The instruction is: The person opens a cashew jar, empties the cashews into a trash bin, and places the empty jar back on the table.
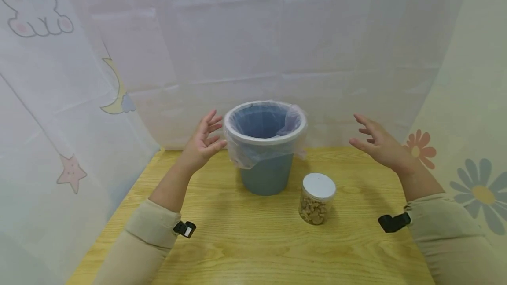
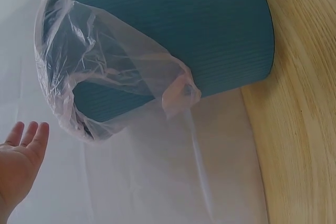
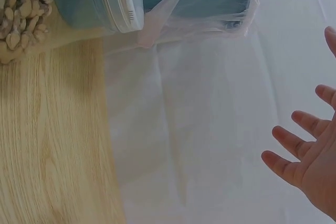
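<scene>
A blue trash can (image 1: 264, 175) stands upright on the wooden table, its white rim draped with a thin pinkish plastic bag (image 2: 121, 51) that hangs down outside. My left hand (image 1: 201, 145) is raised just left of the rim, fingers spread and relaxed, holding nothing. On the other side my right hand (image 1: 378, 143) hovers well apart from the can, fingers loosely extended and nothing in them. In front of the can, to its right, sits a clear jar (image 1: 314, 208) with a white lid. Cashew nuts (image 3: 23, 11) fill its lower part, as the right wrist view shows.
The wooden table (image 1: 237, 245) runs back to a pale sheet (image 1: 222, 34) hung behind the can. Printed sheets with a bear, moon, star and flowers (image 1: 483, 195) close off both sides. Black wrist straps (image 1: 185, 229) sit on both sleeves.
</scene>
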Motion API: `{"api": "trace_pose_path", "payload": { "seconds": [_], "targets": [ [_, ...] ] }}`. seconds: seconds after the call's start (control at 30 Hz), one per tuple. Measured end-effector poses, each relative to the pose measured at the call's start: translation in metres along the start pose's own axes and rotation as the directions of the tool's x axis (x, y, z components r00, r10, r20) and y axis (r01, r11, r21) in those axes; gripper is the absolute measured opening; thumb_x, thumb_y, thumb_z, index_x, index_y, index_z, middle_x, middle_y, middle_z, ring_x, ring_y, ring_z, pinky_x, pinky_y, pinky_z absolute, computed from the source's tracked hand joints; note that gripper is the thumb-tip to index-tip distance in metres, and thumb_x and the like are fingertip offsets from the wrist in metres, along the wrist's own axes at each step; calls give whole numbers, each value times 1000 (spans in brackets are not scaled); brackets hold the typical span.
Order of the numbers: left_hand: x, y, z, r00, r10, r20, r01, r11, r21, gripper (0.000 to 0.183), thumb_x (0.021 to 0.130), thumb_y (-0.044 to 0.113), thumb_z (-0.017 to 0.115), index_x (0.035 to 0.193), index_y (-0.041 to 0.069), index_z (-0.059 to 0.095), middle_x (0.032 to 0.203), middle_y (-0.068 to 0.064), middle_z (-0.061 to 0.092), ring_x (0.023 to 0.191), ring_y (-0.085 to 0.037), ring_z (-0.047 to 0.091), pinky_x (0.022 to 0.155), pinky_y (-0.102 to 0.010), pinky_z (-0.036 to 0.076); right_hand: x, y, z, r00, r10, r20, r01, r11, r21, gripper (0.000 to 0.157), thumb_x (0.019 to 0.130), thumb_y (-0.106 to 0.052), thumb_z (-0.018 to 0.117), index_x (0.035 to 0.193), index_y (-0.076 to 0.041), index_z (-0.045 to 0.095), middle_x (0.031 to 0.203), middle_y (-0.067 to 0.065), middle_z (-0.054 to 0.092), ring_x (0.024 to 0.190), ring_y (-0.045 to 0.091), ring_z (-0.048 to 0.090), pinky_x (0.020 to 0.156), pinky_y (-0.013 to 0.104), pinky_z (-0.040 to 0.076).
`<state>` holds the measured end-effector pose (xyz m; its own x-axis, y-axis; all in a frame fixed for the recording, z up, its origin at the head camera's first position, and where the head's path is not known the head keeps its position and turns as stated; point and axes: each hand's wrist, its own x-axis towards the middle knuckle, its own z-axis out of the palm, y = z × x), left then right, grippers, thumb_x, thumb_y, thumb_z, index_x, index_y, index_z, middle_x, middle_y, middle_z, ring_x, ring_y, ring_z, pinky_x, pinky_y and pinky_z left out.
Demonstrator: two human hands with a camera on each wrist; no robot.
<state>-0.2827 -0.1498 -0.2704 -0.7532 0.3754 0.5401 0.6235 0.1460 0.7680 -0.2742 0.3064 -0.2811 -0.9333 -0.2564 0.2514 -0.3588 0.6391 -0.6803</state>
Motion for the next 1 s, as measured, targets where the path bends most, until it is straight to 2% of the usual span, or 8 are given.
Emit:
{"api": "trace_pose_path", "payload": {
  "seconds": [0.17,0.4,0.57,0.7,0.8,0.93,1.0],
  "targets": [
    [1,-9,4,999,33,5,-32,999,-39,79,85,0,59,147,18,13,144,-13,28,130,-30,31,103,-53,27,-1,0,1,1000,-13,-1,13,1000,27,70,94,-32,52,144,-42,4,152,10,4,131,44,19,91,68,26],
    [0,-9,13,996,90,17,-89,993,-75,78,83,-3,59,146,15,16,142,-14,31,128,-32,33,101,-51,31,-1,0,5,999,-45,0,44,997,56,68,94,-28,51,144,-40,6,151,11,11,129,43,23,91,65,30],
    [1,-9,18,995,95,38,-90,990,-108,79,83,-5,58,146,12,14,142,-15,30,128,-35,32,101,-50,31,-3,-1,5,998,-54,13,53,995,80,68,95,-26,50,144,-41,6,151,9,12,130,40,23,91,65,31],
    [1,-8,22,995,89,53,-83,990,-111,78,84,-4,58,146,15,14,142,-12,30,129,-36,31,102,-50,31,-4,-1,5,998,-65,18,64,995,79,68,95,-25,50,144,-40,7,150,8,14,129,39,25,91,62,33],
    [0,-7,24,993,96,67,-88,990,-110,78,84,-1,60,146,19,17,143,-11,31,129,-36,31,102,-50,31,-5,0,6,996,-89,31,86,993,76,69,95,-22,51,146,-36,6,150,11,15,128,41,27,90,62,33],
    [-2,-8,28,989,124,86,-112,985,-129,76,84,8,63,146,18,19,143,-11,32,129,-36,32,101,-51,31,-6,1,7,992,-107,61,102,991,88,71,94,-18,51,147,-32,6,149,14,16,127,43,28,89,62,35],
    [-2,-9,31,986,137,98,-122,982,-145,76,85,14,65,146,17,19,143,-13,32,129,-35,32,101,-51,31,-7,2,7,993,-99,71,92,991,95,70,94,-18,52,146,-34,8,149,11,16,128,40,29,89,59,37]
  ]
}}
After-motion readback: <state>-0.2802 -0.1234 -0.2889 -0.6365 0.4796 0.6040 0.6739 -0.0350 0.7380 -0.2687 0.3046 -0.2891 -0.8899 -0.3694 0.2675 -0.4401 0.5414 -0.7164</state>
